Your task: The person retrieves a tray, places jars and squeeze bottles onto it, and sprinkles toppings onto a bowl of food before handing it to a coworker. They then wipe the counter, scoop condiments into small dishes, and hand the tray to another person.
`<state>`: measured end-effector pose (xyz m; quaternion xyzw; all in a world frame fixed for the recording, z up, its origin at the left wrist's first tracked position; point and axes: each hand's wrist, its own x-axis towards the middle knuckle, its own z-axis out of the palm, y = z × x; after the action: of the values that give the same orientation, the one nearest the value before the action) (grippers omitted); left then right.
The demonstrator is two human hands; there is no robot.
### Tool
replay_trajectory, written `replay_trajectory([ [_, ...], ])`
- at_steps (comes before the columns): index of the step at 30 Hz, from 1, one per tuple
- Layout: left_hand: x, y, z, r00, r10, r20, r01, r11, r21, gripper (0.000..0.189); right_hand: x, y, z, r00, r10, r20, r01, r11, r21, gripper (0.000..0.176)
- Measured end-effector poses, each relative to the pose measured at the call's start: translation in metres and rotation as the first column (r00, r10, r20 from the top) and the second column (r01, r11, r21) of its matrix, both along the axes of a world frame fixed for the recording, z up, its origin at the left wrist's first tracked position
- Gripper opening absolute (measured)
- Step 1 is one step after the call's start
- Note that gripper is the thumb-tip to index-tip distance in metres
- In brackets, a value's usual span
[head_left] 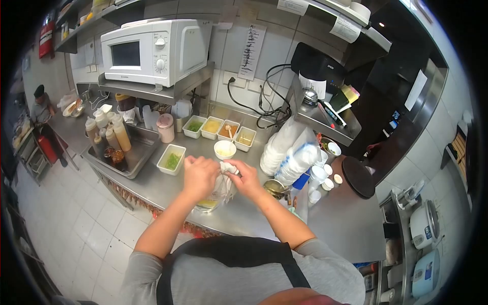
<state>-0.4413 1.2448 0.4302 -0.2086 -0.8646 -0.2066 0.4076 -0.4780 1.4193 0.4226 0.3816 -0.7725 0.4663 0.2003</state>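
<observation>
Both my hands are closed at the top of a thin, see-through plastic bag [221,189] over the steel counter's front part. My left hand [201,175] is curled at the bag's left side, its fingertips partly hidden. The bunched whitish top of the bag is pinched by my right hand [245,179]. Something yellowish shows low in the bag; I cannot make out what it is. Just beyond my hands stands a white bowl [224,150] with pale contents. To the left lies a white tub of chopped greens [172,159].
Several small tubs, one of greens [193,126], line the counter's back. A metal tray [133,165] with squeeze bottles [121,136] sits left. Stacked white containers in plastic [290,152] and a metal bowl [274,188] are right. A microwave [155,53] rests on a shelf above.
</observation>
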Motion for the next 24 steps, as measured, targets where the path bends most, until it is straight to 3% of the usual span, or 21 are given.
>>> replay_trajectory([
  [2,0.006,0.000,-0.002,1.000,0.019,-0.020,-0.018,0.999,0.041,0.005,0.003,0.009,-0.003,0.999,-0.027,-0.025,0.027,1.000,0.013,0.028],
  [5,0.008,-0.020,-0.004,0.996,0.061,-0.069,-0.048,0.983,0.176,0.003,-0.013,0.053,-0.047,0.980,-0.198,0.002,0.196,0.971,0.138,0.029],
  [8,0.022,-0.040,0.026,0.994,0.069,-0.085,-0.046,0.969,0.244,0.003,-0.037,0.088,-0.078,0.941,-0.258,0.221,0.304,0.929,-0.212,0.028],
  [11,0.025,-0.032,0.035,0.997,-0.001,-0.074,0.013,0.988,0.156,0.003,-0.005,0.050,0.007,0.937,0.002,0.349,0.174,0.865,-0.471,0.027],
  [14,0.024,-0.011,0.035,0.995,-0.027,-0.101,0.034,0.997,0.071,0.004,0.022,0.006,0.034,0.962,0.083,0.258,-0.020,0.970,-0.240,0.027],
  [17,0.027,-0.004,0.036,0.993,-0.046,-0.109,0.052,0.997,0.048,0.004,0.031,-0.003,0.030,1.000,0.009,0.023,-0.007,0.999,-0.050,0.030],
  [20,0.021,-0.006,0.038,0.991,-0.030,-0.128,0.025,0.999,-0.041,0.004,0.023,0.036,0.006,0.994,-0.074,-0.079,0.079,0.995,0.062,0.036],
  [22,0.006,-0.008,0.046,0.990,0.039,-0.139,-0.047,0.997,-0.054,0.003,0.026,0.084,-0.002,0.991,-0.134,-0.014,0.134,0.991,0.002,0.042],
  [24,-0.010,-0.008,0.070,0.992,0.121,0.033,-0.119,0.991,-0.068,0.008,0.038,0.145,-0.009,0.946,-0.312,0.093,0.323,0.934,-0.152,0.034],
])
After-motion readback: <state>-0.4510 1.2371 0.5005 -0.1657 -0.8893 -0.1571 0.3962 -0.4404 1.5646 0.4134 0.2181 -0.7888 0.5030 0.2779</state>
